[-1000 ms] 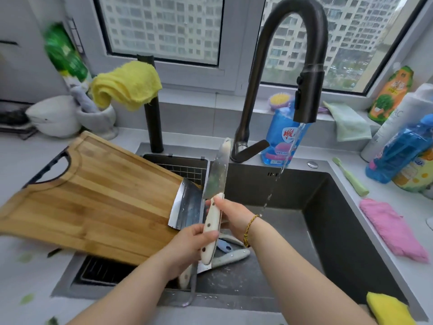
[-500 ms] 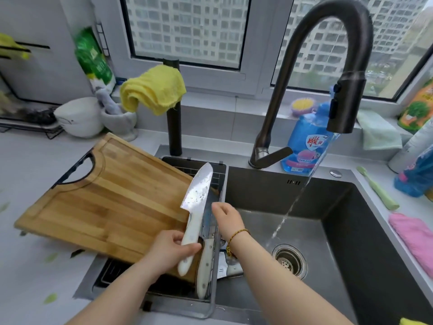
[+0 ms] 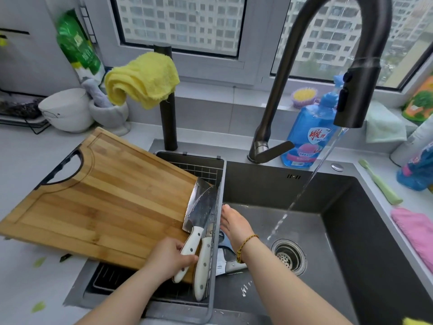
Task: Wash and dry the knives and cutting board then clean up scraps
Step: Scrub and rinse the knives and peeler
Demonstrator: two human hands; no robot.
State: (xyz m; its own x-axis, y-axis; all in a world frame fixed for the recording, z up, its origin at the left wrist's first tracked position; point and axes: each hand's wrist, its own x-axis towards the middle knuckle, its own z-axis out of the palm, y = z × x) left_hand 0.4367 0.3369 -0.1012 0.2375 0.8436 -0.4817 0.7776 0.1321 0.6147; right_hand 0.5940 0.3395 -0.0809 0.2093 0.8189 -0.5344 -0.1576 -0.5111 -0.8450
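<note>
Basket (image 3: 199, 168): knife (image 3: 202, 266) inside, board (image 3: 105, 195) across | left hand (image 3: 168, 259) grasps cleaver (image 3: 195, 207) | right hand (image 3: 234, 224) released

Wooden cutting board (image 3: 100, 198), wet metal knives (image 3: 199, 207)

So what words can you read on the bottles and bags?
"雕牌", as far as it can be read: on the red-and-white label of the blue bottle; the smaller print under it is too blurred.
Green bag: white characters, too blurred to read.
Orange pouch and far-right bottle: print too blurred to read.
</note>
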